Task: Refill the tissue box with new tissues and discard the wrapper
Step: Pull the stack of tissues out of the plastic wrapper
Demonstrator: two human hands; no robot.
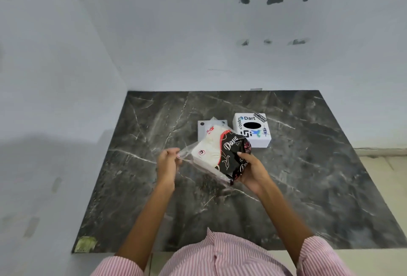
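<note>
A tissue pack point(217, 154) in a clear and black plastic wrapper, white tissues showing inside, is held above the dark marble counter point(308, 165). My right hand point(250, 171) grips the black end of the pack from below. My left hand point(168, 162) pinches the clear flap of the wrapper at its left end. Behind the pack stands the white tissue box point(252, 129), covered in stickers, with a dark oval slot on top. To its left lies a flat white panel point(201, 129), partly hidden by the pack.
White walls close the counter at the back and the left. The counter's front edge runs just above my striped shirt. A greenish stain point(84, 243) marks the front left corner. A pale surface point(378, 165) borders the counter on the right.
</note>
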